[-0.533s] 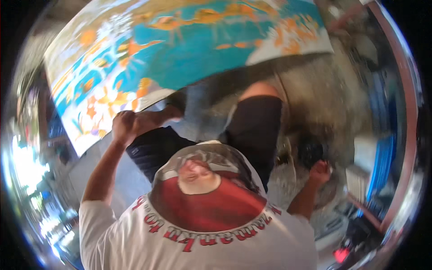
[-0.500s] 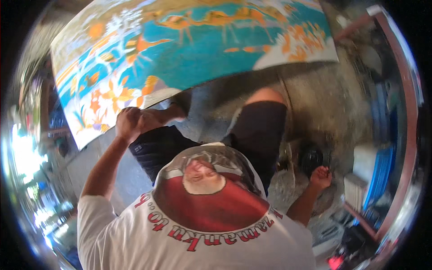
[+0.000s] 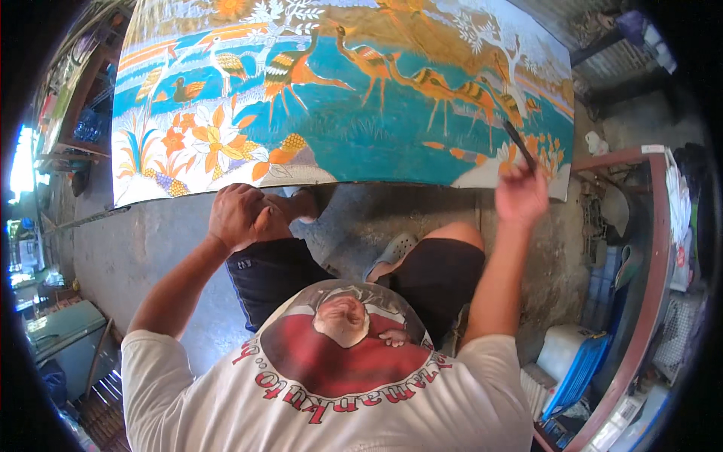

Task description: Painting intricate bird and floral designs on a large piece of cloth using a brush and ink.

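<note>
A large painting point(image 3: 376, 154) fills the space in front of my knees. It shows long-legged birds, orange flowers and white trees on teal and brown ground, with some parts left white. My right hand point(image 3: 523, 197) is raised near the painting's lower right part, closed around a dark, slender paintbrush point(image 3: 518, 142). The brush's tip overlaps the painted birds in view; whether it touches the surface, I cannot tell. My left hand point(image 3: 238, 216) lies on my left knee, below the painting's lower edge, holding nothing, its fingers loosely bent over the knee.
A reddish-brown frame point(image 3: 657, 248) stands along the right side. Beside it are a white box-like thing point(image 3: 565, 348) and a blue plastic item point(image 3: 584, 373). Shelves point(image 3: 79, 113) stand at the far left, above a pale green-topped box point(image 3: 64, 339). Concrete floor point(image 3: 143, 264) lies below.
My right hand has swung up and forward from low on the right to the painting, where the paintbrush now shows clearly. My left hand stays at the knee. The view has shifted.
</note>
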The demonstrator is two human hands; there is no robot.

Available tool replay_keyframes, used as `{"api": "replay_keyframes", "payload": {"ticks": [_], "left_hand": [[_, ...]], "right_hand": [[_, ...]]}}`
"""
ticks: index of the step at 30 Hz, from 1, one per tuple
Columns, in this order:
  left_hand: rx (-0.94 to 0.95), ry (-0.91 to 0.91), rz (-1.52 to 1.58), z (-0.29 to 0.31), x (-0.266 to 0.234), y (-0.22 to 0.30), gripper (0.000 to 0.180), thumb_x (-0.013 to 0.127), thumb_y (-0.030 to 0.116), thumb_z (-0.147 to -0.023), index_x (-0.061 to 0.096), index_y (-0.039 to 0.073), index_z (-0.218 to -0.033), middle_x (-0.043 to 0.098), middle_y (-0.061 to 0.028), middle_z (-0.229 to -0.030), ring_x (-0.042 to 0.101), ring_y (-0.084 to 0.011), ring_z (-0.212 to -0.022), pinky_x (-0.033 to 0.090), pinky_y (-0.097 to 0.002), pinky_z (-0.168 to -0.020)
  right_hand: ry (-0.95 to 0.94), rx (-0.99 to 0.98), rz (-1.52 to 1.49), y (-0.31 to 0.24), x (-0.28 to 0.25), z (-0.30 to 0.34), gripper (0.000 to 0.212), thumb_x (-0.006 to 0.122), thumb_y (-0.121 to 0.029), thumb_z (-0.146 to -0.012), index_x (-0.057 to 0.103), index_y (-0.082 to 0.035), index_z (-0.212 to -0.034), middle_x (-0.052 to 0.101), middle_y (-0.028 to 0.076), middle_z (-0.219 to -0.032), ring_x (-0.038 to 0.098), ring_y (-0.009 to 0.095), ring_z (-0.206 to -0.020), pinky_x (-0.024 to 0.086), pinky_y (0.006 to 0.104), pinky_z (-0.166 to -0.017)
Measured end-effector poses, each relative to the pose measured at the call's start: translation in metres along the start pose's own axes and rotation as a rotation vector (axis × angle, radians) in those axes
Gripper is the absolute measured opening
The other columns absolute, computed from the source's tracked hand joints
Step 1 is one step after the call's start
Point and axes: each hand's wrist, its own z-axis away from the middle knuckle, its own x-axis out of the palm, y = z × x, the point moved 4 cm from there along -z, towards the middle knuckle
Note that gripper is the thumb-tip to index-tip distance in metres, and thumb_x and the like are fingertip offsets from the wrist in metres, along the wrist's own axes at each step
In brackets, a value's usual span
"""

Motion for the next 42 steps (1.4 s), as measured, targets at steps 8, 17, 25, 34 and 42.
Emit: {"api": "replay_keyframes", "payload": {"ticks": [8,17,25,34,42], "left_hand": [[0.010,0.013,0.201,-0.011,-0.007,-0.018,0.039,0.066,0.039,-0.082,0.072,0.002,-0.095,0.072,-0.0187,-0.098,0.066,-0.0404,-0.095,0.051,-0.0487,-0.089],[-0.031,0.007,0.280,-0.020,-0.008,-0.035,0.040,0.065,0.039,-0.082,0.072,0.003,-0.096,0.072,-0.0190,-0.101,0.068,-0.0393,-0.098,0.052,-0.0487,-0.091],[-0.048,0.014,0.278,-0.026,-0.012,-0.035,0.041,0.067,0.041,-0.078,0.074,0.004,-0.096,0.073,-0.0172,-0.101,0.068,-0.0372,-0.098,0.051,-0.0473,-0.093],[-0.059,-0.001,0.284,-0.026,-0.011,-0.034,0.042,0.066,0.042,-0.080,0.073,0.003,-0.096,0.073,-0.0188,-0.101,0.068,-0.0392,-0.099,0.051,-0.0490,-0.092],[-0.051,0.001,0.279,-0.030,-0.010,-0.032,0.043,0.066,0.043,-0.080,0.073,0.004,-0.096,0.073,-0.0184,-0.101,0.068,-0.0389,-0.099,0.050,-0.0490,-0.093]], "right_hand": [[0.006,0.121,0.446,0.222,0.054,-0.182,0.029,0.057,-0.022,-0.104,0.065,-0.003,-0.123,0.074,0.013,-0.101,0.069,0.018,-0.067,0.062,0.0357,-0.062],[-0.052,0.137,0.915,0.338,0.051,-0.242,0.028,0.054,-0.016,-0.106,0.066,-0.003,-0.127,0.072,0.012,-0.108,0.067,0.015,-0.068,0.062,0.0316,-0.059],[-0.049,0.137,1.012,0.350,0.037,-0.249,0.027,0.053,-0.013,-0.106,0.066,-0.002,-0.127,0.073,0.012,-0.110,0.068,0.015,-0.069,0.061,0.0306,-0.058],[-0.086,0.083,1.016,0.353,0.045,-0.256,0.028,0.052,-0.012,-0.105,0.066,-0.001,-0.126,0.074,0.013,-0.109,0.068,0.016,-0.067,0.061,0.0307,-0.058],[-0.098,0.060,1.031,0.349,0.031,-0.261,0.025,0.057,-0.012,-0.104,0.070,-0.004,-0.124,0.076,0.012,-0.105,0.067,0.014,-0.063,0.059,0.0289,-0.053]]}}
